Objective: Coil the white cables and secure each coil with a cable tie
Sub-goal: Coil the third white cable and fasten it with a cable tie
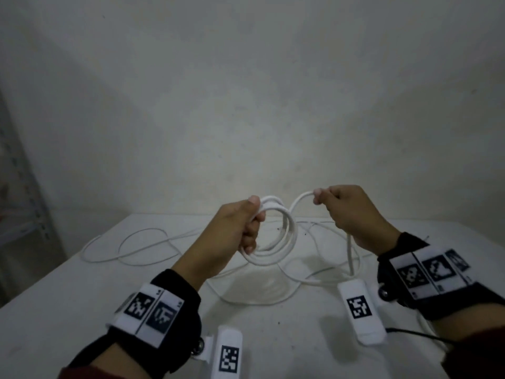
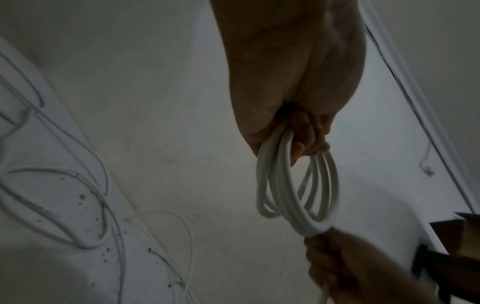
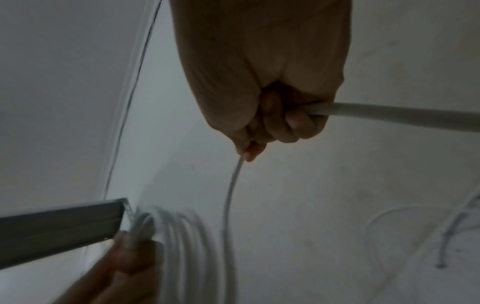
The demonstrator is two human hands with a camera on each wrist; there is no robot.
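Two hands are raised above the white desk [image 1: 68, 296], and both hold the same thick white cable [image 1: 300, 199]. The left hand [image 1: 232, 228] grips a coil [image 1: 276, 242] of about four loops; its fingers [image 1: 252, 231] are curled through the ring and the thumb presses on top, so the coil hangs from the fist, clear of the desk. The right hand [image 1: 352, 214] is well apart from the coil. Its fingers [image 3: 291, 123] are pressed together around one strand; the cable arches from the thumb and forefinger over to the coil, and the other part drops from below the fist down to the desk. At least one thinner white cable [image 1: 142, 247] lies loose on the desk in wide curves, mostly to the left and behind the hands; I cannot count the loose cables exactly. Each wrist carries one black band [image 1: 175, 324] with printed markers.
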